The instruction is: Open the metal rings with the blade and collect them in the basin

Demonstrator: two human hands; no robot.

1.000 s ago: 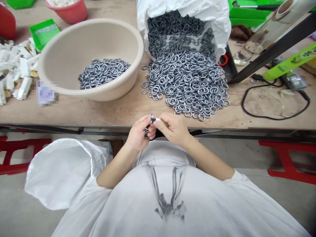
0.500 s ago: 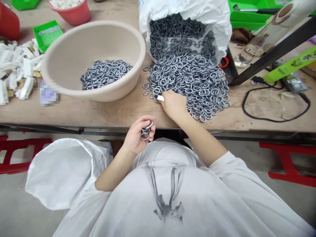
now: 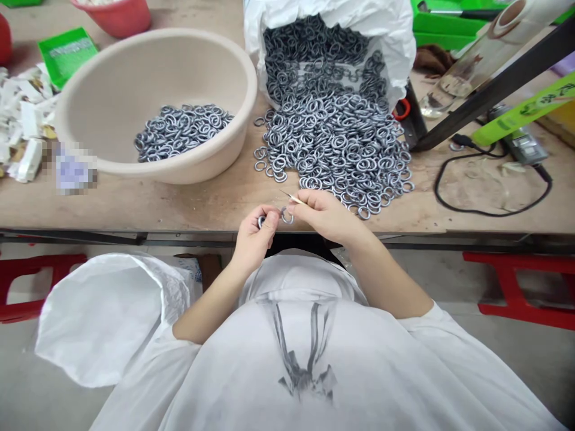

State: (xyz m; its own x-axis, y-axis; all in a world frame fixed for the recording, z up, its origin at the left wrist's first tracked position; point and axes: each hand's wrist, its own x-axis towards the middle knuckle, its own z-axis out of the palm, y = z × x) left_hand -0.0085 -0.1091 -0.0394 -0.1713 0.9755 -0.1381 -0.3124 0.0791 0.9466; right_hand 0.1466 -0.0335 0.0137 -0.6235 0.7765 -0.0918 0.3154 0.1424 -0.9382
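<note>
In the left hand (image 3: 254,240), closed: a grey ring (image 3: 260,222), partly hidden by curled fingers. Between both hands' fingertips, over the near edge of the table (image 3: 206,209): a second ring (image 3: 287,222), supporting hand unclear. In the right hand (image 3: 326,215), narrowly pinched: a slim pointed tool (image 3: 295,199). Apparently checking or trimming ring by ring. Next, probably calls for steadying the second ring and setting tip to rim. Beyond: a ring pile (image 3: 341,143) and a basin (image 3: 148,66) with more rings (image 3: 184,131).

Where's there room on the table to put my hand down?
The wooden table is mostly bare in front of the beige basin; a narrow bare strip separates the grey ring pile from the black cable. White pieces crowd the basin's left.
</note>
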